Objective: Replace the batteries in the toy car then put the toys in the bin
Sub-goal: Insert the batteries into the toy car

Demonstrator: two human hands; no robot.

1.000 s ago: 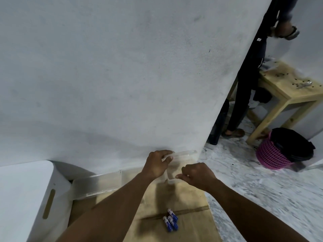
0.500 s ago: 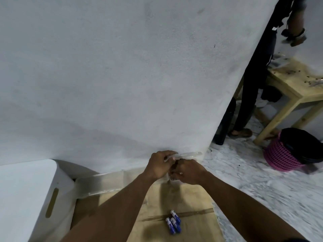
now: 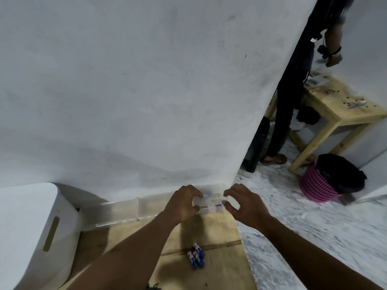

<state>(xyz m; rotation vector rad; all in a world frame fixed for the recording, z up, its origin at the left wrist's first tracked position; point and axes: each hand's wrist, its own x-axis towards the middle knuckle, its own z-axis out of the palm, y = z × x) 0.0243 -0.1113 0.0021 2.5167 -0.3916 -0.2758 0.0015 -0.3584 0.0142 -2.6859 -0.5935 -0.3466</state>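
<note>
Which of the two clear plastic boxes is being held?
The small box, held between the left hand and right hand. The long box beside it lies untouched against the wall.
</note>
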